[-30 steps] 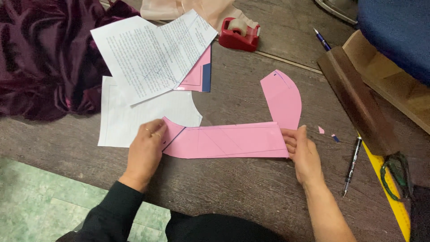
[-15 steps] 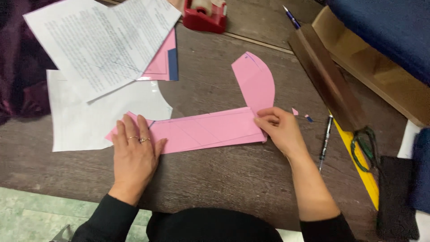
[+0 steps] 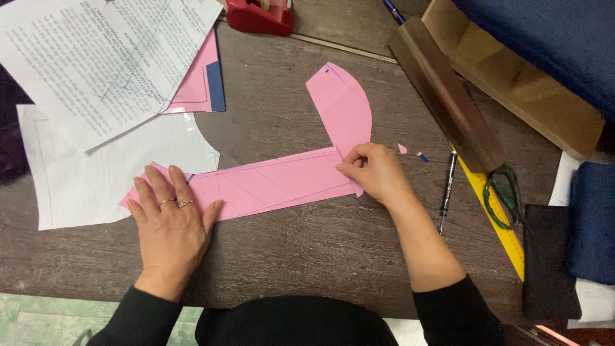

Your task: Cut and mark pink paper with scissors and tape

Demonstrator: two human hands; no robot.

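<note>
A long pink paper strip (image 3: 269, 182) lies flat on the dark wooden table (image 3: 307, 250), joined at its right end to a curved pink paper piece (image 3: 343, 106) that points away from me. My left hand (image 3: 170, 221) rests flat, fingers spread, on the strip's left end. My right hand (image 3: 375, 172) pinches the paper where the strip meets the curved piece.
Printed sheets (image 3: 96, 57) and a white cut sheet (image 3: 83, 176) lie at the left, over another pink piece (image 3: 202, 80). A red tape dispenser (image 3: 259, 14) stands at the back. At the right are a wooden block (image 3: 445, 96), a pen (image 3: 446, 192), a yellow ruler (image 3: 496, 221), scissors (image 3: 503, 198) and dark fabric (image 3: 589, 224).
My view has shifted left and forward. My left hand went from gripping the strip's left end to lying flat on it. My right hand stays at the joint.
</note>
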